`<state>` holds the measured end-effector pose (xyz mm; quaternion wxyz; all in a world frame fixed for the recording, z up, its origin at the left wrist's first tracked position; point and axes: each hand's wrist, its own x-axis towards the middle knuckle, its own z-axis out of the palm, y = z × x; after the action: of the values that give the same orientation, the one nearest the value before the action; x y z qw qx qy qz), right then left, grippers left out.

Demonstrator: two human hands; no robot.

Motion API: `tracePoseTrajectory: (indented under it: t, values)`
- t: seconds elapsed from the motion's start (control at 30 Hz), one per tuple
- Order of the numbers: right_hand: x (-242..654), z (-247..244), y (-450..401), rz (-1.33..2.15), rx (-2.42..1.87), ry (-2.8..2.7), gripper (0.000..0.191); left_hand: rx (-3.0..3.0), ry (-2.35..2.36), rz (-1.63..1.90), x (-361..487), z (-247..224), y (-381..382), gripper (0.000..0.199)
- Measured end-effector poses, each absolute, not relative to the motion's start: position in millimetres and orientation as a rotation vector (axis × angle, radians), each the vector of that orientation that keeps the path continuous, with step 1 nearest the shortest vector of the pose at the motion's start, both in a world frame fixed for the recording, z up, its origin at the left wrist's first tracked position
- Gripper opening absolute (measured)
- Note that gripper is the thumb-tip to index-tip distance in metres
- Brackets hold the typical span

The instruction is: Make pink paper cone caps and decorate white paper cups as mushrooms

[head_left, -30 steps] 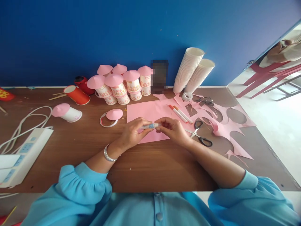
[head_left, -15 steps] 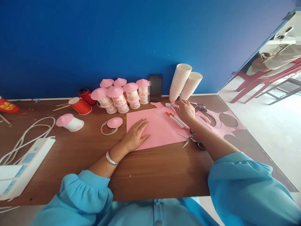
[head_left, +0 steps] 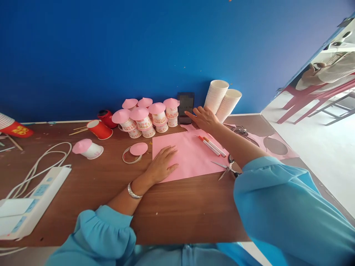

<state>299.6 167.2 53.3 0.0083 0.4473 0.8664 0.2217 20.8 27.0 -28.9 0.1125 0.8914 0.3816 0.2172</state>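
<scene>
My left hand (head_left: 163,164) lies flat, fingers a little apart, on the left part of a pink paper sheet (head_left: 191,151). With its index finger stretched toward a dark phone (head_left: 185,107) leaning on the wall, my right hand (head_left: 204,117) is raised over the sheet's far edge and holds nothing I can see. Two red-and-white markers (head_left: 209,146) rest on the sheet's right side. Open scissors (head_left: 227,169) lie at its lower right corner, their handles partly under my right arm. White cup stacks (head_left: 217,96) stand behind my right hand.
Decorated cups with pink cone tops (head_left: 142,120) are grouped left of the phone. Further left are a lying pink-topped cup (head_left: 93,150), a red cup (head_left: 100,129) and a power strip (head_left: 41,195) with cables. Cut pink scraps (head_left: 288,149) lie right; a person sits beyond.
My right hand has moved left and up from the small item beside the cup stacks to the phone. My left hand stays on the sheet. The whole view has shifted slightly.
</scene>
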Motion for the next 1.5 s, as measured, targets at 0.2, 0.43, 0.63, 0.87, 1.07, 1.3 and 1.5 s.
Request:
tracePoseTrajectory:
  t: [0.2, 0.43, 0.63, 0.87, 1.07, 1.3, 1.5]
  values:
    - [307, 61, 174, 0.750, 1.446, 2.699, 0.058, 2.610, 1.101, 0.649, 21, -28, 26, 0.053]
    - [308, 61, 155, 0.783, 1.464, 2.787, 0.057, 2.644, 1.095, 0.634, 22, -26, 26, 0.054]
    - [303, 40, 105, 0.842, 1.377, 2.971, 0.042, 2.684, 1.098, 0.652, 22, -27, 26, 0.052]
    - [302, 19, 50, 0.818, 1.376, 3.005, 0.031, 2.663, 1.085, 0.678, 22, -24, 27, 0.049]
    - [318, 8, 23, 0.723, 1.465, 3.001, 0.026, 2.612, 1.125, 0.689, 17, -23, 30, 0.051]
    - [323, 1, -5, 0.472, 1.438, 2.994, 0.028, 2.629, 1.117, 0.571, 12, -16, 33, 0.052]
    - [316, 3, -16, 0.324, 1.477, 2.959, 0.027, 2.726, 1.108, 0.525, 2, -15, 31, 0.052]
